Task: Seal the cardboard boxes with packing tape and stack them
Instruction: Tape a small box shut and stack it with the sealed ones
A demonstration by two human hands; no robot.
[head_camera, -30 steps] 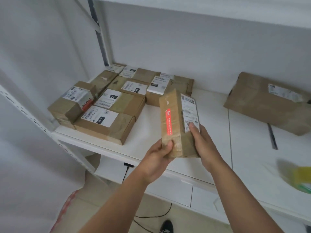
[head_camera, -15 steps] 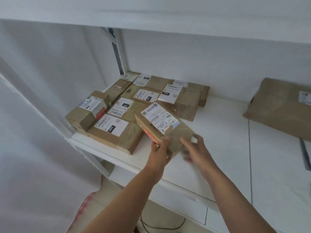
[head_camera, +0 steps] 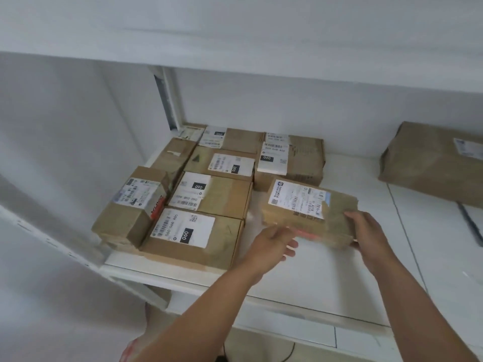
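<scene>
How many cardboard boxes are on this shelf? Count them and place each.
10. One held box at centre, one large parcel far right, eight in the left cluster. Others may hide beneath or behind.

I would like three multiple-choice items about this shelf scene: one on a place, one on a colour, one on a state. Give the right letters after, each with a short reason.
1. Where is the box that the hands handle?
A. on the floor
B. on the white shelf, right of the group of boxes
C. on top of the large parcel

2. What colour are the labels on the boxes?
A. white
B. green
C. black

3. How is the left hand?
A. closed in a fist
B. fingers relaxed, gripping nothing
C. holding a tape roll

Answers: 1 B, it lies beside the group. 2 A, the labels are white with black print. 3 B, only the right hand grips the box.
</scene>
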